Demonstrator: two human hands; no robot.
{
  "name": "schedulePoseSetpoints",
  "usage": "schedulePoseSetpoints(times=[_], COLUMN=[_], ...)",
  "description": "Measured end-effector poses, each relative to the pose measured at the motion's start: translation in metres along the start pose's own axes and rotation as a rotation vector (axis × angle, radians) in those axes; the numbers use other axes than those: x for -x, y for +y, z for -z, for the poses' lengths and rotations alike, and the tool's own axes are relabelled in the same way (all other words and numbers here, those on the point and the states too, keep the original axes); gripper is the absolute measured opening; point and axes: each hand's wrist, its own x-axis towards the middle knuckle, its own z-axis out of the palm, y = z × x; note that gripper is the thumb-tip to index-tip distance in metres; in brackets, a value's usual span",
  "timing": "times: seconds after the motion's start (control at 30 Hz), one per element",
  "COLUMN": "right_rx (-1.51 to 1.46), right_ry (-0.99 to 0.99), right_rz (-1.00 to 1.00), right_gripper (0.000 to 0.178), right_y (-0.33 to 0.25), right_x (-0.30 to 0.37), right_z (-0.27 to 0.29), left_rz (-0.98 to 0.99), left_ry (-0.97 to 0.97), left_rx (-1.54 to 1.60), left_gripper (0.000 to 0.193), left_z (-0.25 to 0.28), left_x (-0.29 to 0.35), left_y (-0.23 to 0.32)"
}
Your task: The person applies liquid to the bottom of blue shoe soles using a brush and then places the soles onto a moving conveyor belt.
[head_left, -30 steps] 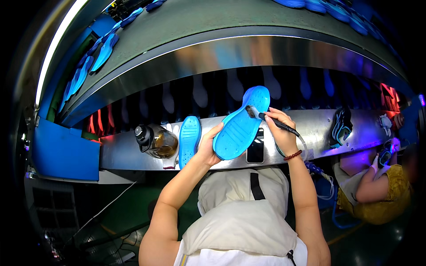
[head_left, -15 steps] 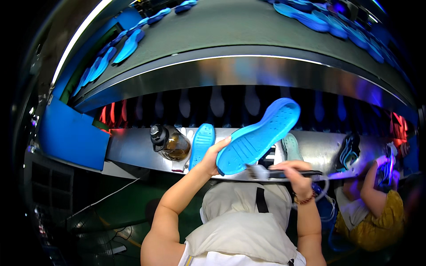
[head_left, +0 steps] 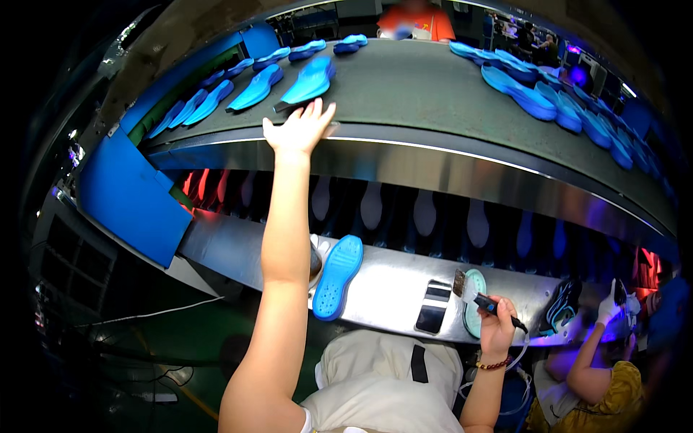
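Note:
My left hand [head_left: 297,132] reaches far forward over the belt's front edge, fingers spread and nothing gripped. Just beyond its fingertips lies a bright blue shoe sole [head_left: 309,81] on the dark green belt [head_left: 404,90]. My right hand [head_left: 497,328] is closed around the black handle of a brush [head_left: 485,303], which has a thin pale tube at its back end. The bristles are beside a pale green sole-shaped piece [head_left: 473,325] on the metal ledge [head_left: 390,285]. Another blue sole [head_left: 338,278] lies on that ledge, right of my left forearm.
More blue soles line the belt at left [head_left: 209,105] and right [head_left: 516,92]. A phone [head_left: 432,317] lies on the ledge; my forearm mostly hides a bottle. At right, a co-worker's gloved hand [head_left: 608,310] is beside a dark shoe upper [head_left: 561,307]. Someone in orange [head_left: 426,22] is across the belt.
My left hand has gone from the ledge up to the belt and no longer holds a blue sole; one lies by its fingertips. My right hand with the brush has moved away from the sole.

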Motion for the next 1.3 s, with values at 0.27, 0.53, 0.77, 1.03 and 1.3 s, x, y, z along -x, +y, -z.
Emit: schedulePoseSetpoints(times=[0.27,0.53,0.77,1.03,1.3], right_rx=[0.035,-0.045,0.003,-0.139,-0.159], right_ry=[0.153,0.267,0.332,0.244,0.235], right_rz=[-0.045,-0.088,-0.139,-0.19,-0.243], right_gripper=[0.018,0.015,0.021,0.026,0.023], right_y=[0.0,0.021,-0.004,0.009,0.0], right_x=[-0.002,-0.005,-0.002,0.001,0.008], right_z=[0.027,0.056,0.073,0.08,0.101], left_rz=[-0.38,-0.513,-0.76,-0.585,-0.924], left_ry=[-0.132,-0.828,-1.124,-1.086,-1.371], left_rx=[-1.388,-2.142,-2.225,-2.619,-2.013], left_gripper=[0.038,0.025,0.054,0.042,0.018], left_z=[-0.009,-0.032,-0.051,-0.048,-0.035], left_x=[0.007,-0.028,-0.041,-0.053,0.032], left_y=[-0.047,-0.202,-0.372,-0.358,-0.22])
